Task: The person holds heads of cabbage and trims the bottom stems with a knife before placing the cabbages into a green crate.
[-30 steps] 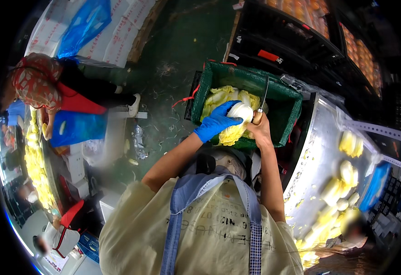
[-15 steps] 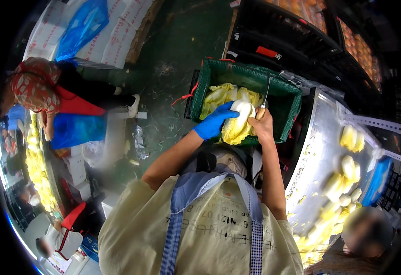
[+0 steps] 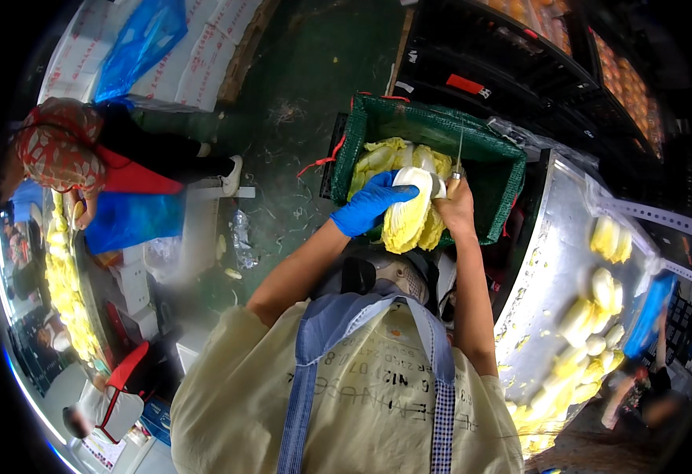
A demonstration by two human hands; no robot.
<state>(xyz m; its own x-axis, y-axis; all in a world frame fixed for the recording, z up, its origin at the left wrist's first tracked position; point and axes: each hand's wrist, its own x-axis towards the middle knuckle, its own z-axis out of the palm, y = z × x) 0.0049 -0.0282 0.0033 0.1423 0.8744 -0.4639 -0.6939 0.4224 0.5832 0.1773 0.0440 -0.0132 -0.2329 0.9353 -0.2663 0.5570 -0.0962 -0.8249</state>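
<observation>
The fingers of your gloved left hand point(image 3: 368, 207) curl round a yellow-white cabbage point(image 3: 406, 217) over the green bin's point(image 3: 513, 188) near side; your right hand point(image 3: 458, 208) grips a knife point(image 3: 456, 171). Rightward, cabbages point(image 3: 581, 322) strew a metal table point(image 3: 537, 257); leftward lies scrap-littered green floor point(image 3: 279, 186).

Pale-based cabbage and slim knife held side by side

The cabbage point(image 3: 403, 215) is an elongated head, white and smooth toward its base, crinkled and bright yellow at its leafy end. It rests in the gloved left hand point(image 3: 368, 207), above the near side of a green container point(image 3: 517, 183), its base turned away from the person and its leaves toward them. The knife point(image 3: 458, 163) sits in the bare right hand point(image 3: 456, 208), just beside the cabbage; its narrow blade points away from the person over the container's interior, clear of the head.
</observation>
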